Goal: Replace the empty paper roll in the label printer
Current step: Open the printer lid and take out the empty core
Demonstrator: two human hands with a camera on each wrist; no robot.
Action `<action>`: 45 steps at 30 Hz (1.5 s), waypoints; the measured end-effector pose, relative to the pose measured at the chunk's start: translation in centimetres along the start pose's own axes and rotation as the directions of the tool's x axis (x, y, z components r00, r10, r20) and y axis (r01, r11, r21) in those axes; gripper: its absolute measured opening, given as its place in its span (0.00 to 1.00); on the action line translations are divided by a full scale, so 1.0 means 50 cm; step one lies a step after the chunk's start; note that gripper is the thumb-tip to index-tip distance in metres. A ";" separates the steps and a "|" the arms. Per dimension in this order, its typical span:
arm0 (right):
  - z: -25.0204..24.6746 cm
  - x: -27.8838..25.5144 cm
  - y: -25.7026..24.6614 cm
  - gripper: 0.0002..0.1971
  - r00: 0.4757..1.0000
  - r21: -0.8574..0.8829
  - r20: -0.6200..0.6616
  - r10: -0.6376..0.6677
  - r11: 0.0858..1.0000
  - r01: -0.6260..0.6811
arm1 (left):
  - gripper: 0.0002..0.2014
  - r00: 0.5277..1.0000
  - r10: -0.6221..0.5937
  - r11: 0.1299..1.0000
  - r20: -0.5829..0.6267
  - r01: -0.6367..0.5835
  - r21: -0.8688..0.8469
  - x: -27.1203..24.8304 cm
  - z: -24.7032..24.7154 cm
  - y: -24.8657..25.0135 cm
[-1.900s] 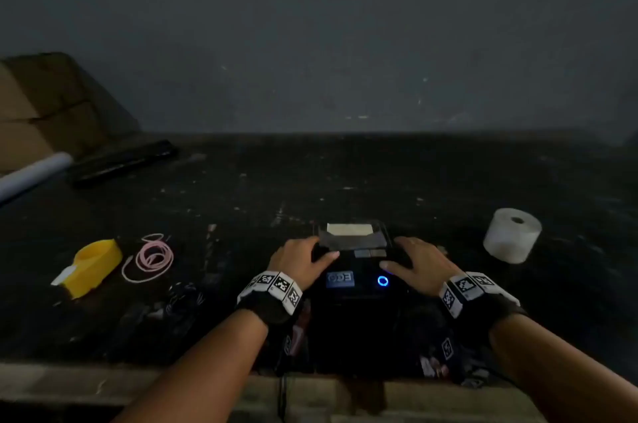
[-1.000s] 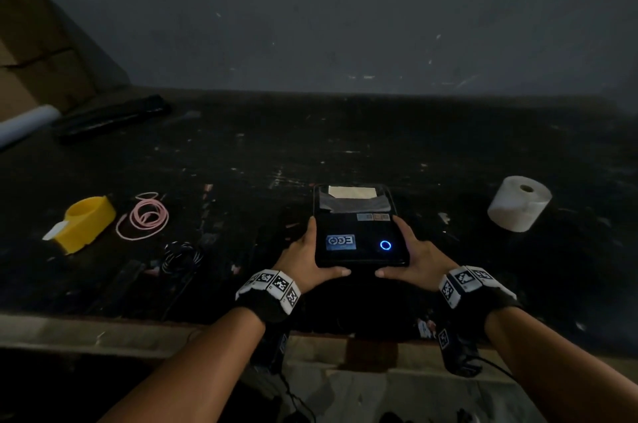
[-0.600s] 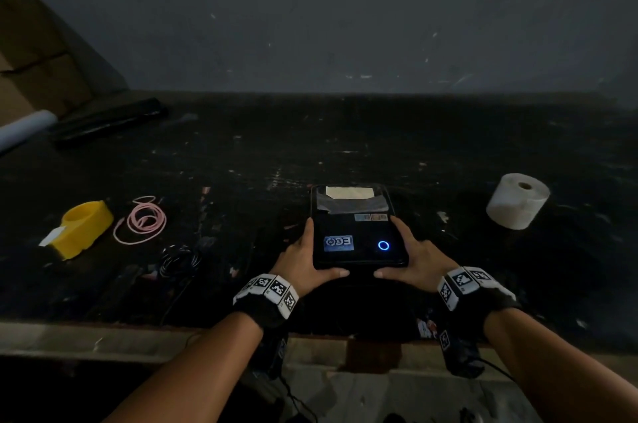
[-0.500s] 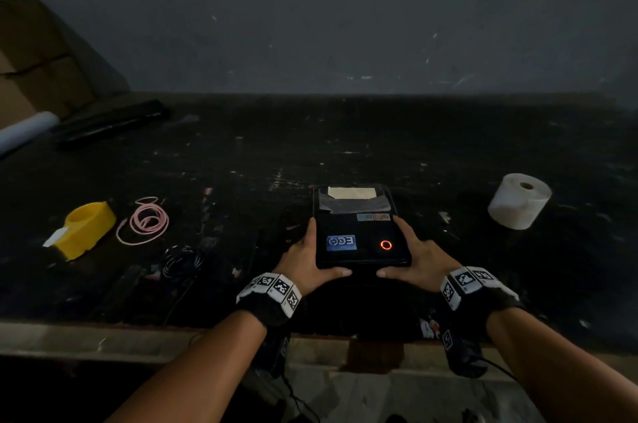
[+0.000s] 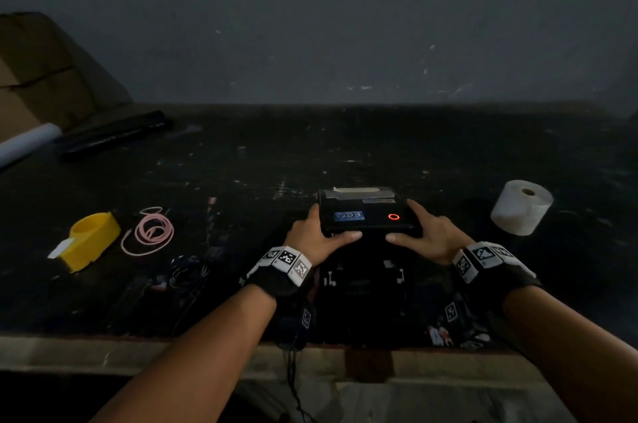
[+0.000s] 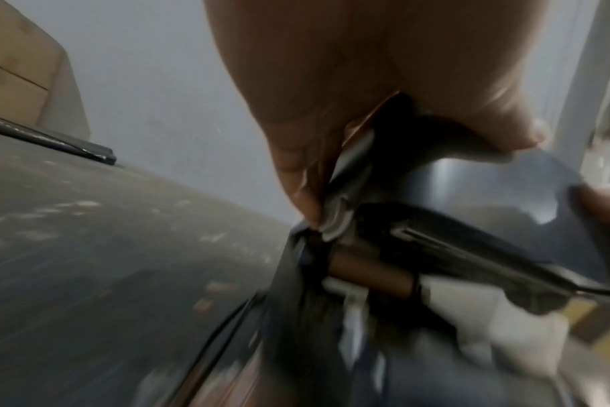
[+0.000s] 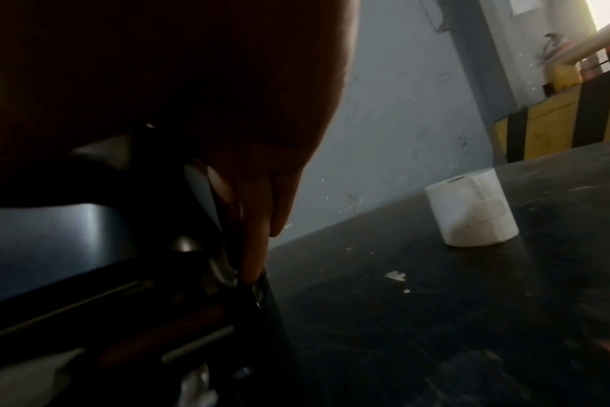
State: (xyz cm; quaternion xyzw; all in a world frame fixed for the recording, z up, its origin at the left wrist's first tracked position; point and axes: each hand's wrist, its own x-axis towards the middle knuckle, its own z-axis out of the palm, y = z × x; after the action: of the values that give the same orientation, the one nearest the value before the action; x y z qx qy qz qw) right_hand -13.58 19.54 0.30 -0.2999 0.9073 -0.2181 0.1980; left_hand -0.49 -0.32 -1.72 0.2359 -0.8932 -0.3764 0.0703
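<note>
The left hand point(image 5: 316, 238) and right hand point(image 5: 426, 236) each grip one side of the raised lid point(image 5: 366, 215) of the black label printer point(image 5: 362, 281) at lower centre, thumbs on its near edge. Its ring light point(image 5: 393, 217) glows red. A brown empty core point(image 6: 369, 271) lies inside. A fresh white paper roll point(image 5: 521, 206) stands at right on the dark table point(image 5: 310, 153).

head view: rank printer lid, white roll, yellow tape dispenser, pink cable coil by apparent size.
1. Printer lid
2-3. Yellow tape dispenser and white roll, too alike to split
4. Pink cable coil
</note>
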 end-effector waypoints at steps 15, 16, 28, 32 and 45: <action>-0.053 0.096 -0.048 0.33 0.896 0.094 -0.421 -0.142 0.976 0.199 | 0.43 0.948 -0.106 0.992 -0.299 0.078 -0.103 0.141 -0.049 0.100; -0.055 0.107 -0.047 0.32 0.887 0.082 -0.430 -0.167 0.971 0.223 | 0.41 0.947 -0.086 0.992 -0.309 0.053 -0.113 0.145 -0.047 0.101; -0.096 0.237 -0.059 0.23 0.878 0.201 -0.432 -0.205 0.927 0.315 | 0.30 0.944 0.101 0.990 -0.315 -0.127 -0.062 0.235 -0.064 0.096; -0.104 0.274 -0.063 0.23 0.899 0.231 -0.402 -0.176 0.930 0.285 | 0.29 0.958 0.057 0.993 -0.282 -0.082 -0.081 0.262 -0.072 0.103; -0.134 0.304 -0.070 0.25 0.959 0.193 -0.259 -0.116 0.967 0.169 | 0.31 0.972 -0.020 1.000 -0.236 0.015 -0.023 0.307 -0.078 0.098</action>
State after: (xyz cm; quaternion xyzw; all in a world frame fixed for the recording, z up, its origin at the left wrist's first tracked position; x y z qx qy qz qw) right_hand -26.53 9.28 4.19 -0.3129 0.8720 -0.3632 0.0990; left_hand -14.61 -7.15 3.72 0.2862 -0.8724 -0.3556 0.1749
